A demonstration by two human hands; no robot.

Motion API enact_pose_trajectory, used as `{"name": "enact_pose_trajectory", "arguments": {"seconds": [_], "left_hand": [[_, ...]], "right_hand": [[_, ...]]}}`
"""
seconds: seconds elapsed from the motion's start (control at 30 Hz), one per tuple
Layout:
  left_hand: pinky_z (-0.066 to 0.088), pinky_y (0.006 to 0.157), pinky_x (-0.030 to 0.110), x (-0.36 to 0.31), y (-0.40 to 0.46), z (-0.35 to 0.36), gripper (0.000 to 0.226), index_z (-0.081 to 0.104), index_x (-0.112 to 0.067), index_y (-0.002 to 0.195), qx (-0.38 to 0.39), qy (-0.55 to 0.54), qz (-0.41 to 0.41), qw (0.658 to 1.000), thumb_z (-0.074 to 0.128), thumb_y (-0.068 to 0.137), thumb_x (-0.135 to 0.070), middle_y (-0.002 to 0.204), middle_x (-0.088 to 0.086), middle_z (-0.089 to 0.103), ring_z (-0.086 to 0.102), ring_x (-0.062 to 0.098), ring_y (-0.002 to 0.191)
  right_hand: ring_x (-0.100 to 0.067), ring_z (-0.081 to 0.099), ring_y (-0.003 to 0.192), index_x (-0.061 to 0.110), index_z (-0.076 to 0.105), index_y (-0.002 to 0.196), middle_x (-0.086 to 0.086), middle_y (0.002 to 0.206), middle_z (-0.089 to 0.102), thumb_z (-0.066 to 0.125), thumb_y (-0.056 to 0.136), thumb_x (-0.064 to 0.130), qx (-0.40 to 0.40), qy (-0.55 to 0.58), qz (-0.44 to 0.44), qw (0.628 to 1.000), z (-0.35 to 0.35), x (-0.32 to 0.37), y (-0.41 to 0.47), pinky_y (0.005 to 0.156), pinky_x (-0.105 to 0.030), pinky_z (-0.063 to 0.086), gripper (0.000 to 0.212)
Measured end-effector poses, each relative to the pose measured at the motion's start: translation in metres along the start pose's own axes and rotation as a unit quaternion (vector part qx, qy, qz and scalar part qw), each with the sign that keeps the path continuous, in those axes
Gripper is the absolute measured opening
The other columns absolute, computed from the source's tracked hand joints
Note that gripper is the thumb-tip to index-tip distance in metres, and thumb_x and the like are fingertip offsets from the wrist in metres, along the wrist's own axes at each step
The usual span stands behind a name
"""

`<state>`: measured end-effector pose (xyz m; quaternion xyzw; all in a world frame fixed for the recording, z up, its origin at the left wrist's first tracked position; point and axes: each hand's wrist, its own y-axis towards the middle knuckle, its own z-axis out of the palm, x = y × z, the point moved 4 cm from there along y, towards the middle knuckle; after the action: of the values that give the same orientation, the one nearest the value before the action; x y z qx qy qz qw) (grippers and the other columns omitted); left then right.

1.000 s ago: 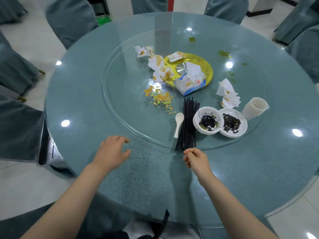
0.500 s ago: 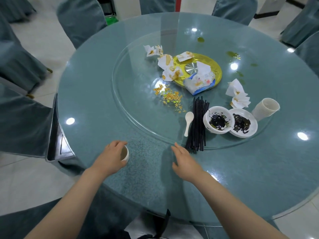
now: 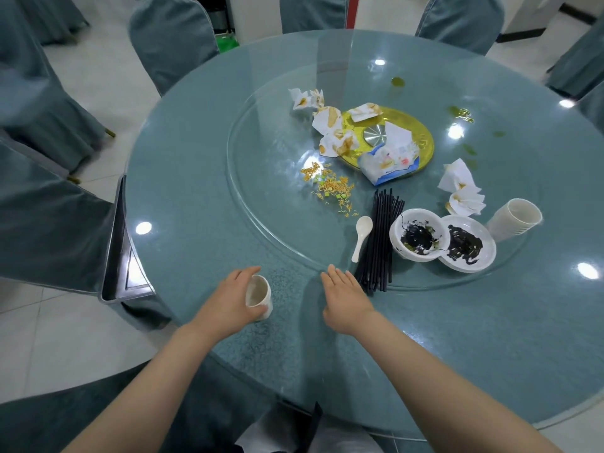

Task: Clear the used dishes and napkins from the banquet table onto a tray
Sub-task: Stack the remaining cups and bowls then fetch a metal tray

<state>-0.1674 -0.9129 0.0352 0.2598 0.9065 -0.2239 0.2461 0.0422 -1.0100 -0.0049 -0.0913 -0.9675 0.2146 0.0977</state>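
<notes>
The left hand now grips a paper cup at seven o'clock on the bench; the right hand has flattened open, so clearing has begun.

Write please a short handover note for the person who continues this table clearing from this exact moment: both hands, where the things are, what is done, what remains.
Left hand grips a small white cup near the table edge. Right hand is open and flat on the glass, beside the near ends of the black chopsticks.

On the glass turntable: white spoon, two sauce-smeared bowls, a stack of cups lying on its side, soiled napkins, a tissue pack on the gold plate, scattered food crumbs.

Done: only the one cup is picked up. No tray is visible.

Left: everything else.
</notes>
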Motion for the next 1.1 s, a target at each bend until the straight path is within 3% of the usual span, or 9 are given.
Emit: {"name": "enact_pose_trajectory", "arguments": {"seconds": [0.13,0.23,0.4,0.53,0.7,0.9,1.1], "left_hand": [[0.033,0.098,0.022,-0.010,-0.001,-0.001,0.082,0.031,-0.023,0.146,-0.018,-0.018,0.005,1.000,0.075,0.078,-0.036,0.146,-0.004,0.035,0.042,0.015,0.130],[0.036,0.091,0.023,-0.018,-0.002,0.001,0.083,0.031,-0.024,0.144,-0.029,-0.027,0.018,0.999,0.077,0.076,-0.034,0.142,-0.003,0.032,0.047,0.017,0.123],[0.035,0.096,0.022,-0.031,0.003,0.006,0.085,0.028,-0.027,0.145,-0.035,-0.063,0.049,0.996,0.077,0.076,-0.031,0.138,-0.001,0.038,0.045,0.014,0.124],[0.037,0.096,0.020,-0.049,0.008,0.011,0.084,0.030,-0.026,0.145,-0.031,-0.080,0.096,0.992,0.077,0.076,-0.032,0.129,-0.010,0.045,0.046,0.004,0.117],[0.044,0.104,0.036,-0.066,0.019,0.026,0.089,0.028,-0.034,0.144,0.011,-0.112,0.128,0.985,0.067,0.067,-0.054,0.136,-0.010,0.050,0.051,0.006,0.122],[0.037,0.111,0.030,-0.089,0.028,0.037,0.089,0.030,-0.023,0.147,0.021,-0.112,0.176,0.978,0.065,0.071,-0.056,0.147,-0.008,0.040,0.040,0.002,0.133],[0.024,0.116,0.028,-0.089,0.049,0.056,0.078,0.025,-0.017,0.150,0.065,-0.021,0.161,0.984,0.067,0.087,-0.035,0.154,-0.001,0.030,0.029,0.012,0.141]], "right_hand": [[-0.023,-0.001,0.150,0.009,0.009,0.154,-0.011,0.162,-0.002,0.042,0.090,0.015,0.017,0.045,-0.027,0.999,-0.011,0.009,0.010,0.122,-0.037,-0.001,0.072],[-0.025,0.015,0.148,0.008,0.026,0.150,-0.011,0.159,0.020,0.041,0.092,0.009,-0.026,0.163,-0.053,0.985,-0.026,0.016,0.011,0.120,-0.032,0.011,0.060],[-0.016,0.049,0.126,0.015,0.046,0.138,-0.003,0.138,0.053,0.046,0.099,0.023,-0.090,0.390,-0.001,0.916,-0.037,0.025,-0.006,0.105,-0.025,0.035,0.040],[-0.011,0.060,0.108,0.021,0.048,0.133,0.004,0.130,0.057,0.062,0.091,0.039,-0.082,0.499,0.012,0.863,-0.035,0.025,-0.017,0.099,-0.032,0.047,0.048],[-0.008,0.062,0.103,0.025,0.049,0.125,0.010,0.113,0.062,0.076,0.080,0.034,-0.102,0.508,0.017,0.855,-0.037,0.012,-0.031,0.091,-0.029,0.051,0.053],[-0.008,0.063,0.097,0.034,0.052,0.113,0.015,0.103,0.063,0.079,0.076,0.037,-0.160,0.495,0.049,0.853,-0.044,-0.015,-0.045,0.090,-0.031,0.052,0.046],[-0.007,0.063,0.093,0.034,0.056,0.109,0.013,0.103,0.066,0.076,0.075,0.044,-0.245,0.467,0.089,0.845,-0.064,-0.058,-0.059,0.087,-0.035,0.052,0.041]]}}
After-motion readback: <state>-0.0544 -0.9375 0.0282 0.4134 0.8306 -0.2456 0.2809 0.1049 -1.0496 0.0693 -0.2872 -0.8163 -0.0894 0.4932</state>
